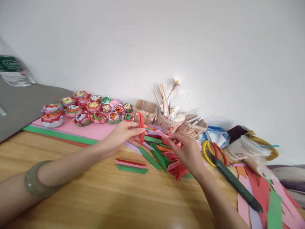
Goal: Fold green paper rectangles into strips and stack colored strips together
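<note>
Upright between the fingertips of my left hand (127, 129) is a folded red paper strip (141, 128). My right hand (187, 149) is over a loose pile of folded paper strips (158, 156), with thumb and forefinger closed at the end of a pink folded paper strip (164, 135). Green, red, orange, purple and pink pieces make up that pile. Nearer to me, a small stack of folded strips (131, 166) in red, pink and green lies on the table (114, 197).
Several paper flowers (94, 106) stand on pink sheets (71, 128) at the left. Small baskets (145, 111), one with sticks and pens, line the wall. To the right are scissors (214, 152), a dark-green long tool (238, 183), a white tub (247, 148) and cut paper strips (275, 206).
</note>
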